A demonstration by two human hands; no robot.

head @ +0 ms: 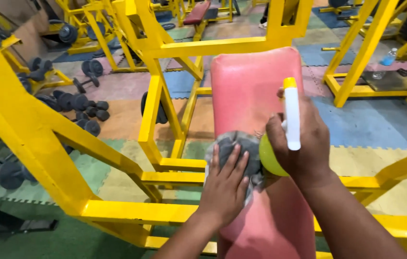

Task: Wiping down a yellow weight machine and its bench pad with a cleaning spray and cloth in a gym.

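We pressed our left hand (pixel 225 184) flat on the grey cloth (pixel 234 151) at mid-length of the red bench pad (pixel 251 91), our right hand (pixel 304 139) clamped round the spray bottle (pixel 285 129) beside it, judging firm, overlapping strokes edge to edge best.

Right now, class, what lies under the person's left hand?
Under the left hand lies a grey cloth, pressed flat on the red bench pad. The pad surface beneath the cloth is covered, so its condition cannot be seen.
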